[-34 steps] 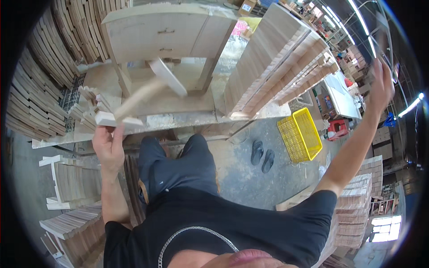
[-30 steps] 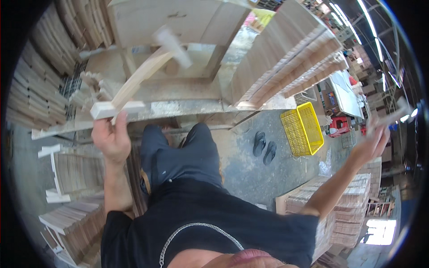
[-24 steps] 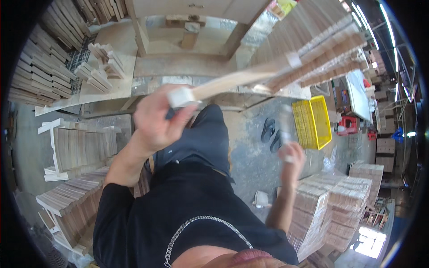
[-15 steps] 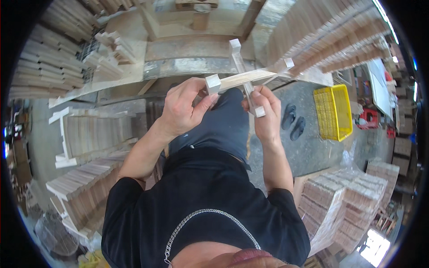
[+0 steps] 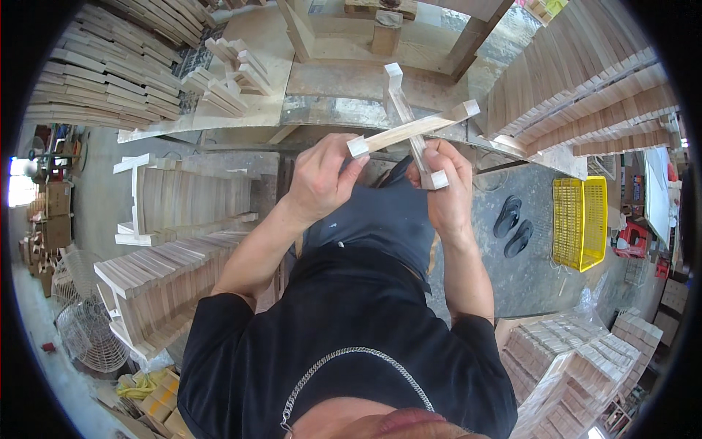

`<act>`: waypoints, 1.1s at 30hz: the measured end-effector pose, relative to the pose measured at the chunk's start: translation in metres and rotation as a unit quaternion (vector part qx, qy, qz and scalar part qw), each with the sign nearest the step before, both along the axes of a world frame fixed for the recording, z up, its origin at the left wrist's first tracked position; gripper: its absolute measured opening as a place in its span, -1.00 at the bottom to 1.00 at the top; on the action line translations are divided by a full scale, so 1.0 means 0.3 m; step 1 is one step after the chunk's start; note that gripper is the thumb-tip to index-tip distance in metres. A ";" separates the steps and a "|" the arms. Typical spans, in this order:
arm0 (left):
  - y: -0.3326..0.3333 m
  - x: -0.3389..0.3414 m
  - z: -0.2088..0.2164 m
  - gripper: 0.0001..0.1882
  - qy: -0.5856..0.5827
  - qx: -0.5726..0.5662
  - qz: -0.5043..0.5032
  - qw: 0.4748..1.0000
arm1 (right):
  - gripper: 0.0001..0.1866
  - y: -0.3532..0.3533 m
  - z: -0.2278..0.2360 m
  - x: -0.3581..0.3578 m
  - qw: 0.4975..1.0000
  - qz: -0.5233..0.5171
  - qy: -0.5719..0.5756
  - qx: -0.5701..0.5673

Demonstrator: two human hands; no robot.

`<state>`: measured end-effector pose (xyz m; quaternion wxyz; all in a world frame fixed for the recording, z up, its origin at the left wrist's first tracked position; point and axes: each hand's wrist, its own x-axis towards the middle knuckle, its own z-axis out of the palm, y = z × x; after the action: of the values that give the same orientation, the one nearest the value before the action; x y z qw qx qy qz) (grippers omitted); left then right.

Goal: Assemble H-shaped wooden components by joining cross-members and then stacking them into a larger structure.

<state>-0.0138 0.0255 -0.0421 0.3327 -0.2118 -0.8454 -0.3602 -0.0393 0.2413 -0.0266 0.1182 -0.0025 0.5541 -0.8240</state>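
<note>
Two kinked wooden bars, crossed, one to each hand

Clock read from mid-view, noon at top. Left hand (image 5: 322, 175), near centre at 11: thumb and fingers closed on the near end of the first bar (image 5: 391, 136). That bar slants away to 1 o'clock, pale wood, whitish squared end by the fingertips. Right hand (image 5: 447, 183), at 2: gripping the lower part of the second bar (image 5: 402, 110), its squared end poking out beside the thumb, its far end up between 12 and 1. Bars cross at 1 o'clock, first passing over second as seen from above; contact between them cannot be told.

Workbench (image 5: 340, 110) spans the top of the view, 11 round to 1. On it at 11, a small pile of short wood pieces (image 5: 230, 80). Tall stack of boards (image 5: 578, 80) at 2. Long planks (image 5: 110, 84) piled at 10.

Floor: yellow crate (image 5: 567, 223) at 3, black sandals (image 5: 507, 216) nearer in, same bearing. Row of slats (image 5: 194, 197) at 9. Wire-caged fan (image 5: 91, 336) at 8. Wrapped wood stack (image 5: 556, 358) at 4.
</note>
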 end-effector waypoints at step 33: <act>-0.122 -0.662 -0.138 -0.75 -0.114 0.023 0.079 0.990 | -0.38 -0.245 -0.210 -0.824 0.979 -0.137 0.081 0.126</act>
<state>-0.2123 -0.0111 -0.0835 0.2668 -0.0939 -0.8832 -0.3740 -0.2864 0.1678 -0.0898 -0.0421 0.0219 0.6560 -0.7532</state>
